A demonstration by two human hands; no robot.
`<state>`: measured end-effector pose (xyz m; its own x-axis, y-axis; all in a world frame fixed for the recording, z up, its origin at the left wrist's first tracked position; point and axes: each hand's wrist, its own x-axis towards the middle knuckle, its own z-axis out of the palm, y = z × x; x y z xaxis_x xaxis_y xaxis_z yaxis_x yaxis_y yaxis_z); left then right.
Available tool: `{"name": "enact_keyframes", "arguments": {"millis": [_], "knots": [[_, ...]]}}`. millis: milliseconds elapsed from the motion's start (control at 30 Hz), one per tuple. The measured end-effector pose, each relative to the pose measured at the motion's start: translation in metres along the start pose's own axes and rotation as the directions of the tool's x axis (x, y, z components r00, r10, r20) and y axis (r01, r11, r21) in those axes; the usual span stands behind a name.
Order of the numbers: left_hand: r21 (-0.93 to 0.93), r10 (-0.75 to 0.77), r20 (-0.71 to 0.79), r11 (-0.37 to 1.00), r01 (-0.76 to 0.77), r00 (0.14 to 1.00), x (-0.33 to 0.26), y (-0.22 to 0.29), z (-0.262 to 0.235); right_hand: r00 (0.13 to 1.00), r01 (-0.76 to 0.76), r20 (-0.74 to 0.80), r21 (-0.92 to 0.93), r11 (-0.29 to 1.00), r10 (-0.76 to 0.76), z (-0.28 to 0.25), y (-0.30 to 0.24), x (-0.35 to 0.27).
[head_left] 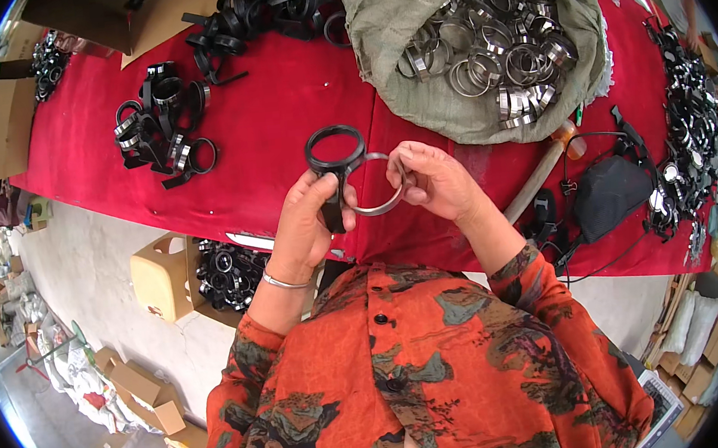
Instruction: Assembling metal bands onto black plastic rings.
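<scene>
Black stemmed ring (339,165) sits in left grip (305,216), any lettering illegible.

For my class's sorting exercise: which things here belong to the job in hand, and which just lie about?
Likely the job's:
- black ring-ended piece, in left hand
- metal ring, in right hand
- sack of metal rings
- mallet, perhaps

Likely just lying about:
- black pouch
- cardboard boxes on floor

One held black ring (341,166), one held metal ring (381,211), one sack (453,125), one mallet (541,170), one pouch (614,198)
</scene>
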<state>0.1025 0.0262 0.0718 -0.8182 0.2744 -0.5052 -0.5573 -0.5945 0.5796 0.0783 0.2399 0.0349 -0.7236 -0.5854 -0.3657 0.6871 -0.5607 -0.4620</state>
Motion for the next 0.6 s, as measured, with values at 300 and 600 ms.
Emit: {"name": "enact_keyframes", "arguments": {"millis": [300, 600], "knots": [[0.314, -0.027, 0.026, 0.949, 0.018, 0.999, -0.006, 0.011, -0.004, 0.991, -0.043, 0.090, -0.488, 0.872, 0.099, 0.026, -0.023, -0.008], [0.527, 0.115, 0.060, 0.840, -0.129, 0.992, -0.003, 0.006, -0.007, 0.721, 0.466, 0.370, -0.884, 0.015, -0.586, 0.060, 0.001, 0.010]]}}
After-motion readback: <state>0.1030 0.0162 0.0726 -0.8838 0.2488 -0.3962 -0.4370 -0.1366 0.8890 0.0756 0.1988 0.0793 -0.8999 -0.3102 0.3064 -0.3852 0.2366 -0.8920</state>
